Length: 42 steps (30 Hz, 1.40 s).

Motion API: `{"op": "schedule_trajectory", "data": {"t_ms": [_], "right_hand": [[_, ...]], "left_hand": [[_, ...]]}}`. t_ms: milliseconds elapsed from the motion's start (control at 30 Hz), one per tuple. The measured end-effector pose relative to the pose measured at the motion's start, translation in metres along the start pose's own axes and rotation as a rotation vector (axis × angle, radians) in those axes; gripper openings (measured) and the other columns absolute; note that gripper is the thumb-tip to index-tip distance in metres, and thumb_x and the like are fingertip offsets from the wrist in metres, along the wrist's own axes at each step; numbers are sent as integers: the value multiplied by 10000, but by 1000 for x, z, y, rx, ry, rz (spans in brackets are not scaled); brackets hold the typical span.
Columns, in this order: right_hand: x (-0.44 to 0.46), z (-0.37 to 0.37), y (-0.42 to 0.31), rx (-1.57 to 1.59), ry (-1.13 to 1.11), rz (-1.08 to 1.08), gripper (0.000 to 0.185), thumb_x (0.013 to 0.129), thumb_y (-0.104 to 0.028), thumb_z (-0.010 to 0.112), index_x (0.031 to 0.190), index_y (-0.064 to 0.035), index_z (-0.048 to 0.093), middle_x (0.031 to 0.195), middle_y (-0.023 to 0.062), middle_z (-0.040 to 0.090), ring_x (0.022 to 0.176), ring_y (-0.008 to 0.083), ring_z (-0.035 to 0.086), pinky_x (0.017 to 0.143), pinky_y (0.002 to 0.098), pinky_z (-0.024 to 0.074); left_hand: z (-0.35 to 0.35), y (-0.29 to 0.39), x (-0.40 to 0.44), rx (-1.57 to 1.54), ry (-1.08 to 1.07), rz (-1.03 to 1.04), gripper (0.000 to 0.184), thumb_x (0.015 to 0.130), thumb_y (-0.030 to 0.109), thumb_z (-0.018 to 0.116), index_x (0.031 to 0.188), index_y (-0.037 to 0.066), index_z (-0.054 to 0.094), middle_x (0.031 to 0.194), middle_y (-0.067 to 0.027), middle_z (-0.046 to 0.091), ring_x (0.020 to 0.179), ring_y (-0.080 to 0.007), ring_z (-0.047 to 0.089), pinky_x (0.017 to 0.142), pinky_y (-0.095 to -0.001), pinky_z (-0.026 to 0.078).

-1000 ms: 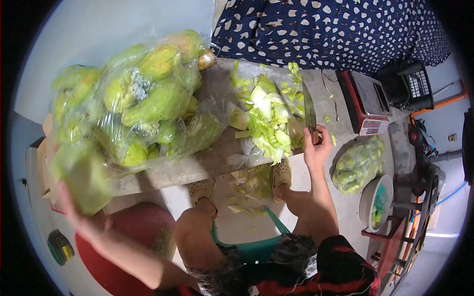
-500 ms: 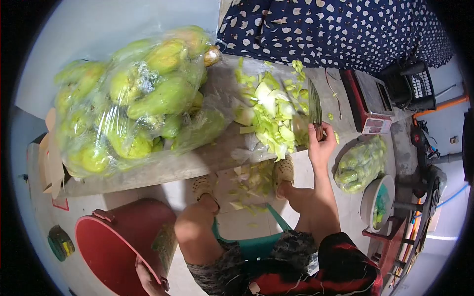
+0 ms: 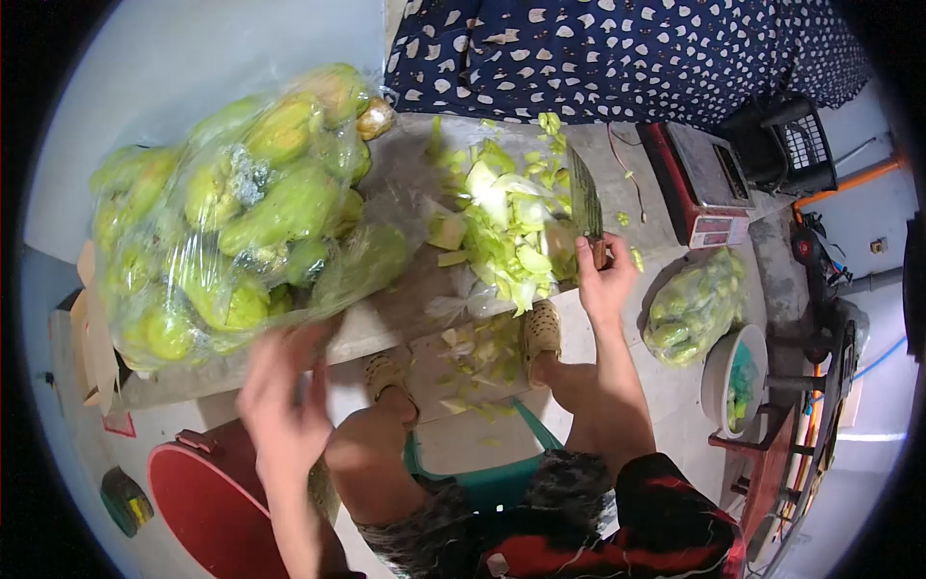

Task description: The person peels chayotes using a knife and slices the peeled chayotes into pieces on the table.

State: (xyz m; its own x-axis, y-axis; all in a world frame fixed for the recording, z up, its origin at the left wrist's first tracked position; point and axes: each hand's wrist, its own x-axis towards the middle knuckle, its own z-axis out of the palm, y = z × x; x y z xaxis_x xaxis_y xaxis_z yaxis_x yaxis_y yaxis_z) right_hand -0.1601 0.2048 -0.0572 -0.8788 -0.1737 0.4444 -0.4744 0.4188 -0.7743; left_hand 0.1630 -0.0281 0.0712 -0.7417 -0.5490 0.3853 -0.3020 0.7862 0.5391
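Grip unreadable on the blurred left hand (image 3: 289,405), just in front of the clear bag of whole green fruit (image 3: 280,217), a big load apparently uncut! Across to the pale peelings (image 3: 511,232), heaped on the bench (image 3: 405,145), so plenty looks sliced already; right hand (image 3: 608,278) clamped round the knife (image 3: 585,198), another bag of green produce (image 3: 694,307) beyond.
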Motion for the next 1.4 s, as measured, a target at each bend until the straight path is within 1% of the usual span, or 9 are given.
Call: {"op": "schedule_trajectory", "data": {"t_ms": [100, 300, 467, 567, 767, 1000, 1233, 1333, 1400], "right_hand": [[-1, -2, 5, -29, -19, 35, 260, 831, -186, 771, 943, 10, 642, 697, 62, 623, 628, 103, 524, 583, 273, 455], [1, -1, -2, 6, -42, 123, 263, 828, -185, 770, 937, 14, 636, 707, 77, 621, 642, 117, 541, 603, 285, 463], [1, -4, 8, -17, -56, 74, 280, 828, -202, 775, 932, 14, 631, 715, 91, 626, 619, 131, 541, 590, 293, 467], [0, -4, 6, 17, -58, 117, 286, 824, -207, 778, 935, 11, 632, 720, 94, 630, 625, 136, 546, 597, 297, 469], [-1, 0, 1, 4, -50, 77, 294, 820, -216, 783, 930, 11, 633, 708, 85, 628, 624, 137, 543, 598, 305, 469], [-2, 0, -2, 9, -60, 98, 292, 820, -214, 781, 933, 15, 639, 711, 92, 636, 634, 140, 554, 602, 306, 471], [1, -2, -3, 17, -63, 91, 291, 821, -209, 781, 929, 20, 638, 715, 92, 640, 623, 125, 548, 587, 295, 467], [1, -6, 0, 23, -73, 127, 289, 821, -204, 780, 930, 23, 638, 710, 88, 635, 620, 120, 549, 578, 292, 468], [2, -5, -2, 35, -95, 158, 289, 821, -202, 780, 932, 24, 639, 711, 88, 633, 622, 119, 552, 575, 291, 470]], "left_hand": [[60, -5, 69, -96, -219, 210, 280, 828, -35, 625, 1106, -9, 635, 1048, -184, 633, 1034, -340, 617, 889, -423, 498], [93, -45, 122, 776, -291, 337, 577, 771, 143, 719, 1323, 92, 557, 1309, -148, 540, 1323, -333, 420, 1099, -510, 329], [52, -40, 123, 1063, -243, -69, 795, 665, 323, 817, 1378, 137, 519, 1463, -102, 392, 1415, -297, 288, 1117, -566, 240], [53, -50, 126, 1149, -280, -142, 732, 662, 301, 787, 1333, 124, 555, 1444, -71, 375, 1404, -266, 288, 1127, -540, 218], [71, -72, 137, 1208, -183, -115, 870, 522, 402, 866, 1298, 128, 584, 1432, -73, 379, 1405, -286, 280, 1145, -568, 166], [71, -47, 134, 938, -150, -148, 737, 518, 376, 866, 1175, 115, 657, 1398, -89, 415, 1399, -335, 276, 1145, -641, 110], [108, -45, 133, 921, -268, -130, 456, 707, 152, 695, 1161, 130, 665, 1479, -139, 367, 1456, -370, 195, 1111, -716, 68], [116, -32, 131, 894, -135, -59, 575, 722, 185, 726, 1279, 141, 591, 1466, -143, 368, 1439, -343, 237, 1128, -672, 132], [133, -32, 143, 762, -290, 130, 725, 723, 252, 768, 1379, 130, 486, 1395, -153, 451, 1376, -329, 349, 1103, -574, 299]]}}
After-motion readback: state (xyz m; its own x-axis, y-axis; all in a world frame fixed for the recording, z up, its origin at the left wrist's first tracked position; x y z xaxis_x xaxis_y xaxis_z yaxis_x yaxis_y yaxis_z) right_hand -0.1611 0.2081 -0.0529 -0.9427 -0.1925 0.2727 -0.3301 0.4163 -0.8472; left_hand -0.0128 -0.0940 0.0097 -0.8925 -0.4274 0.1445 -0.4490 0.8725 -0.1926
